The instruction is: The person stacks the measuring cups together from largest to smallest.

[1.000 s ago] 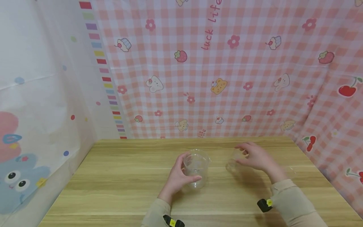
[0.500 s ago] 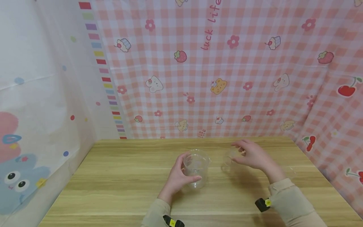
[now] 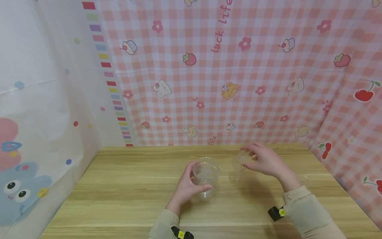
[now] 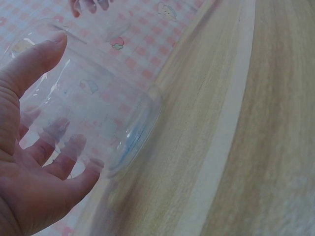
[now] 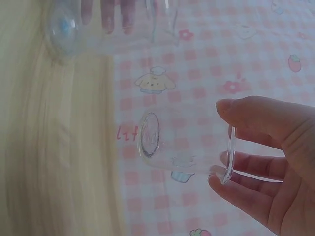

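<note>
A large clear beaker (image 3: 209,174) stands upright on the wooden table, with a small spout at the right of its rim. My left hand (image 3: 189,186) holds it from the left, thumb across the near side and fingers round behind, as the left wrist view also shows through the clear wall (image 4: 93,88). To its right, my right hand (image 3: 264,161) grips a smaller clear beaker (image 3: 238,161) near the rim. In the right wrist view this small beaker (image 5: 184,140) hangs from thumb and fingertips, its round base facing the table side. No contents are visible in either one.
The wooden table (image 3: 125,192) reaches back to a pink checked cloth (image 3: 179,106). A white printed cloth (image 3: 44,99) hangs on the left side. A faint clear curved edge (image 3: 307,180) shows on the table behind the right forearm; its kind is unclear.
My right hand has moved a little left and slightly up with the small beaker, closer to the large beaker. The left hand and large beaker have stayed in place.
</note>
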Demonstrator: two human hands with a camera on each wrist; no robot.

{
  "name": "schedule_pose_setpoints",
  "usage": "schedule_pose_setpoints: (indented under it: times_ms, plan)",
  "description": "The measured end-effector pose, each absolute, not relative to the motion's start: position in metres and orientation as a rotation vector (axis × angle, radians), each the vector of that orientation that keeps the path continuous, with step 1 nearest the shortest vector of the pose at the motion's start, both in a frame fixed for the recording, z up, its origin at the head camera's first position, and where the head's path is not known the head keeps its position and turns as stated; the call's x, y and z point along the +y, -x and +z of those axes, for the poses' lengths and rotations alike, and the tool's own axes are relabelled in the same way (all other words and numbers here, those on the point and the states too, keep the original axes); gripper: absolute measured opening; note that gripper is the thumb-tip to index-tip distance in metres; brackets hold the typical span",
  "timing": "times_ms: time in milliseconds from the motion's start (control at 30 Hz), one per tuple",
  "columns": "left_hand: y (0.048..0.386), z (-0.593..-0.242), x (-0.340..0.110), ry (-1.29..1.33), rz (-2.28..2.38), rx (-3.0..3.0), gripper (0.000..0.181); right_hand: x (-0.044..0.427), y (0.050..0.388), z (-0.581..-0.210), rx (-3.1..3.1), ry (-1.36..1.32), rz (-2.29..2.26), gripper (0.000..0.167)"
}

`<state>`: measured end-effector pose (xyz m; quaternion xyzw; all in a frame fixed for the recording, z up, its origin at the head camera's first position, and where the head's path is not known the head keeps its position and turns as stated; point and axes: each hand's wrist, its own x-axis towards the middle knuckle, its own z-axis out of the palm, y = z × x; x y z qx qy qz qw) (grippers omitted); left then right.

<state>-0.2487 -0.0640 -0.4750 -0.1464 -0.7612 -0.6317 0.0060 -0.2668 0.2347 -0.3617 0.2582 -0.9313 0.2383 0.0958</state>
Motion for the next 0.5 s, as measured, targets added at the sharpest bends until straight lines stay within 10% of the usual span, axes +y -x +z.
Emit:
schedule_pose_setpoints:
  times_ms: [500]
  plan:
    - [0.248, -0.475, -0.064, 0.461, -1.975, -2.383, 0.093, 0.226, 0.261, -0.343, -2.692, -0.859, 0.674, 0.051]
